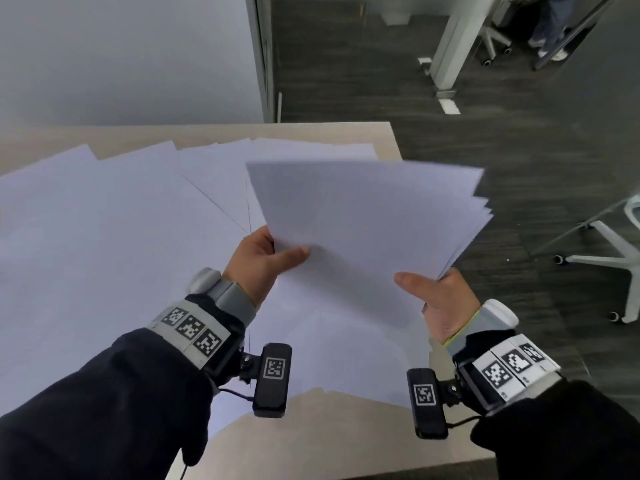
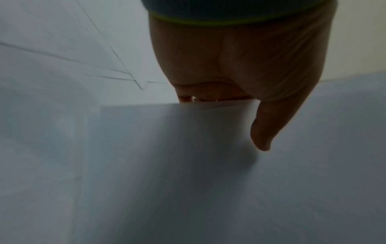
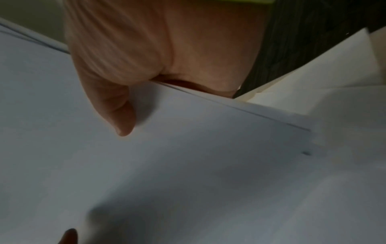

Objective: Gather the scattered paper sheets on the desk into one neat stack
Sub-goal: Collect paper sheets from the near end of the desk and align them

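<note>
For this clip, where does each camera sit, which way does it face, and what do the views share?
Head: worn on the head, looks down at the desk, both hands and sleeves.
Left wrist: looks along the left hand; palm and thumb on the held sheets.
Right wrist: looks along the right hand, thumb on top.
Shared: all show the held sheets.

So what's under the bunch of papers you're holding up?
Under the held bunch, gripped by the left hand and right hand, more loose sheets lie spread on the desk. The fingers beneath the bunch and the desk directly below are hidden.
</note>
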Demonstrator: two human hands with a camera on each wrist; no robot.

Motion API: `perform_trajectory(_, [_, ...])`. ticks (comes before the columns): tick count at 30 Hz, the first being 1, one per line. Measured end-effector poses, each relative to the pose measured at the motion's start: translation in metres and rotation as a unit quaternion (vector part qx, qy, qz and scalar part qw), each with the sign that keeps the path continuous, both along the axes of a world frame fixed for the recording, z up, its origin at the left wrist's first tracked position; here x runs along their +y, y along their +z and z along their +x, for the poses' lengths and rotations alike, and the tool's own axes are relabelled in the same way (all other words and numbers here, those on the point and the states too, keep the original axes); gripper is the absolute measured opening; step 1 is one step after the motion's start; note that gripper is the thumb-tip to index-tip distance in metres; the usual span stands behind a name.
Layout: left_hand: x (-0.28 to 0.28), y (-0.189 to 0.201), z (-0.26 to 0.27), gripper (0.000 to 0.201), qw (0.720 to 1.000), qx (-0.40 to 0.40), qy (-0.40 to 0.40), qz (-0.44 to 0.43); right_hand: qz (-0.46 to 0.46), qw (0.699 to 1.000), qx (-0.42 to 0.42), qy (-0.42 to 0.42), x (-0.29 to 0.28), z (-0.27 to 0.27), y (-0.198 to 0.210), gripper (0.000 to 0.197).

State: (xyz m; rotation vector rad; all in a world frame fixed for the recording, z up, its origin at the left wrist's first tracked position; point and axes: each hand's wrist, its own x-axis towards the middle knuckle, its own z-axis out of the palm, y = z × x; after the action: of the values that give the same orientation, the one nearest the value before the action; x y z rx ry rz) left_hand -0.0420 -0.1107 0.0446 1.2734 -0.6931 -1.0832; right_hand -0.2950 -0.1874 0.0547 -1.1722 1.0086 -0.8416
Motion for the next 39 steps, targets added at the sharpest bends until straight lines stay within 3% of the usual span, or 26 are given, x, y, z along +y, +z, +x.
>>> perform_trajectory(4, [0.008,-0.020,-0.009,0.040,0.999,-0.010,-0.026,0.042,0.009,0.997,0.077,-0.014,0.006,-0.002,-0.027,0.027])
perform_trajectory(6, [0.009,-0.024,-0.015,0.037,0.998,-0.020,-0.022,0.057,0.023,0.996,0.078,-0.029,0.009,-0.002,-0.033,0.022])
perform_trajectory(10, [0.011,-0.027,-0.019,0.034,0.997,-0.028,-0.003,0.068,0.008,0.997,0.054,-0.060,0.011,-0.002,-0.034,0.032])
perform_trajectory(14, [0.016,-0.042,-0.024,0.038,0.988,-0.062,-0.041,0.137,0.022,0.991,0.123,-0.050,0.014,-0.007,-0.055,0.026])
perform_trajectory(18, [0.016,-0.051,-0.028,0.020,0.962,-0.156,-0.059,0.217,0.071,0.975,0.208,-0.033,0.005,-0.006,-0.064,0.030])
perform_trajectory(20, [0.018,-0.049,-0.025,0.014,0.956,-0.158,-0.059,0.240,0.075,0.977,0.201,-0.019,0.001,-0.004,-0.061,0.013])
perform_trajectory(22, [0.024,-0.051,-0.021,0.013,0.954,-0.121,-0.059,0.269,0.068,0.975,0.212,-0.001,0.000,-0.002,-0.060,0.014])
perform_trajectory(23, [0.028,-0.055,-0.019,0.022,0.952,-0.085,-0.055,0.288,0.069,0.973,0.218,0.011,-0.001,-0.001,-0.061,0.015])
perform_trajectory(26, [0.040,-0.064,-0.017,0.049,0.929,0.121,-0.011,0.349,0.088,0.967,0.232,0.052,0.002,0.005,-0.066,0.019])
perform_trajectory(28, [0.050,-0.063,-0.016,0.041,0.902,0.198,-0.002,0.383,0.091,0.965,0.236,0.071,0.005,0.011,-0.067,0.022])
perform_trajectory(31, [0.063,-0.061,-0.009,0.033,0.884,0.239,-0.033,0.402,0.091,0.966,0.226,0.086,0.010,0.020,-0.070,0.022])
perform_trajectory(34, [0.066,-0.059,-0.003,0.028,0.900,0.166,-0.054,0.400,0.074,0.961,0.242,0.107,0.017,0.030,-0.074,0.015])
perform_trajectory(36, [0.065,-0.060,0.004,0.027,0.914,0.052,-0.052,0.400,0.046,0.952,0.277,0.122,0.020,0.037,-0.077,0.005])
perform_trajectory(39, [0.067,-0.061,0.024,0.029,0.903,-0.134,-0.047,0.405,0.031,0.937,0.327,0.116,0.029,0.042,-0.085,0.015])
